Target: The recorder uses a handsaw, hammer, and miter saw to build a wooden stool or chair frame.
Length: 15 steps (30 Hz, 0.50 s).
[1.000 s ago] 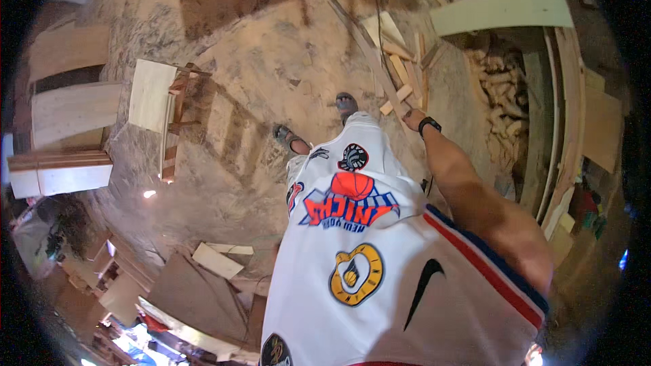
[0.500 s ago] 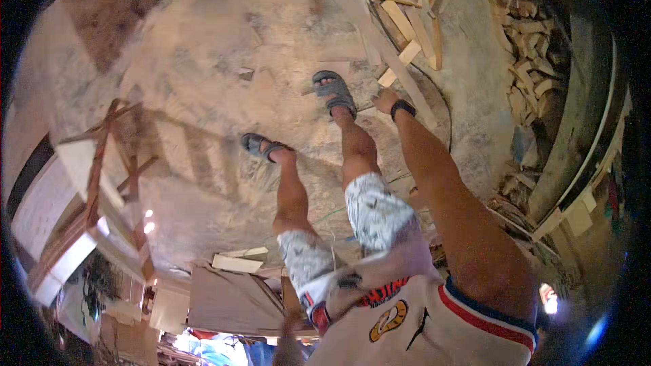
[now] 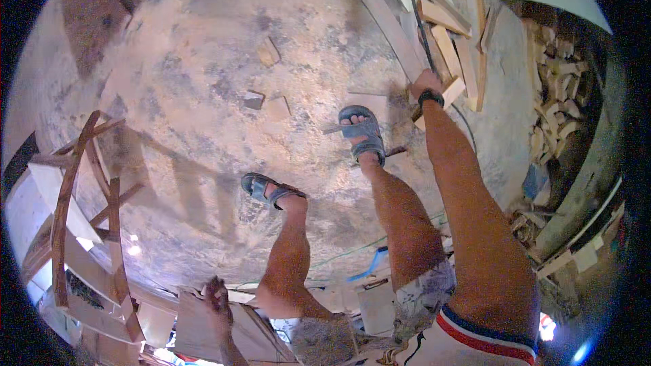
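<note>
My right hand (image 3: 427, 83), with a dark band at the wrist, is closed at the near end of a long, narrow wooden board (image 3: 385, 24). The board runs away from me toward the top of the view. A black cable (image 3: 418, 20) passes right beside the same hand, and my fingers are partly hidden there. Low on the left, my left hand (image 3: 217, 296) hangs near my knee, fingers loosely curled and apart, with nothing visible in it.
Cut wood strips (image 3: 447, 51) lie piled just right of the board. Curved wood offcuts (image 3: 559, 105) are heaped at far right. A wooden frame (image 3: 61, 230) stands at left. Small wood scraps (image 3: 269, 52) dot the floor, and a blue strip (image 3: 369, 264) lies behind my sandals.
My right hand has moved from the floor beside my sandal to the board's end, and the board has shifted. My left hand has come into clearer view at lower left. My view has shifted.
</note>
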Motion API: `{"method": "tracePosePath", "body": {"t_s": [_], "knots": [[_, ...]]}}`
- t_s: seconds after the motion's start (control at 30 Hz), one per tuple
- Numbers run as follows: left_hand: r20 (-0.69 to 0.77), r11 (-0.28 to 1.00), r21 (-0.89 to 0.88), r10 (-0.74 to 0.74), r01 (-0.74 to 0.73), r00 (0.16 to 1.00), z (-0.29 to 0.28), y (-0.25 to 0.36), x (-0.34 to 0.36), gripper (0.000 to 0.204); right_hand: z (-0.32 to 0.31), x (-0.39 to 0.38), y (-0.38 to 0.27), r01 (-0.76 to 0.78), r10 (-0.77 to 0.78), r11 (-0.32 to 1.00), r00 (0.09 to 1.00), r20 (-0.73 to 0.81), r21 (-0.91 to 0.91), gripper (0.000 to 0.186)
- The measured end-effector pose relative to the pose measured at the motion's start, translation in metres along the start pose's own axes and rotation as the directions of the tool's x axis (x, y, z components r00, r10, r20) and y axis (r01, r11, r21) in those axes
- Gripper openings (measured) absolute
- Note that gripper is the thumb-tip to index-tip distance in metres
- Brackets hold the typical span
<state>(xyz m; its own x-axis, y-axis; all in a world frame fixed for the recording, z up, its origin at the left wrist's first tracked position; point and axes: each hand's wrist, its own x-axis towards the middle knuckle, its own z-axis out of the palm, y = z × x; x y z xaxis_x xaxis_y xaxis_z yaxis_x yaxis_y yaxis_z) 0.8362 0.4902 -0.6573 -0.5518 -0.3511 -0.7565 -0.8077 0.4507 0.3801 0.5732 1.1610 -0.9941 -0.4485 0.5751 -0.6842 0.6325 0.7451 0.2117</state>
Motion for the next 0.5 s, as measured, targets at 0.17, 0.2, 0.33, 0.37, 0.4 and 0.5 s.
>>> {"method": "tracePosePath", "body": {"t_s": [0.17, 0.2, 0.33, 0.37, 0.4, 0.5], "knots": [[-0.083, 0.986, 0.109, -0.119, 0.128, 0.989, -0.047, -0.224, -0.176, 0.037, -0.065, -0.131, 0.055, 0.35, -0.293, 0.928, 0.898, -0.328, 0.131, 0.063], [0.074, 0.574, 0.811, 0.097, -0.117, 0.993, -0.09, -0.253, -0.225, 0.034, -0.062, -0.17, 0.034, 0.487, -0.377, 0.854, 0.82, -0.43, 0.181, 0.062], [-0.102, 0.914, 0.012, -0.403, 0.406, 0.91, -0.025, -0.189, -0.259, 0.03, -0.141, -0.277, 0.087, 0.583, -0.484, 0.806, 0.748, -0.454, 0.099, 0.058], [-0.093, 0.973, 0.067, -0.213, 0.219, 0.973, -0.029, -0.127, -0.253, 0.034, -0.17, -0.31, 0.094, 0.568, -0.475, 0.813, 0.774, -0.418, 0.127, 0.059], [-0.066, 0.975, 0.052, -0.213, 0.217, 0.975, -0.038, -0.068, -0.245, 0.036, -0.187, -0.333, 0.103, 0.622, -0.509, 0.774, 0.723, -0.467, 0.12, 0.059], [-0.257, 0.983, -0.161, 0.045, -0.089, 0.965, -0.041, 0.001, -0.243, 0.034, -0.252, -0.43, 0.075, 0.81, -0.688, 0.581, 0.539, -0.486, 0.076, 0.059]]}}
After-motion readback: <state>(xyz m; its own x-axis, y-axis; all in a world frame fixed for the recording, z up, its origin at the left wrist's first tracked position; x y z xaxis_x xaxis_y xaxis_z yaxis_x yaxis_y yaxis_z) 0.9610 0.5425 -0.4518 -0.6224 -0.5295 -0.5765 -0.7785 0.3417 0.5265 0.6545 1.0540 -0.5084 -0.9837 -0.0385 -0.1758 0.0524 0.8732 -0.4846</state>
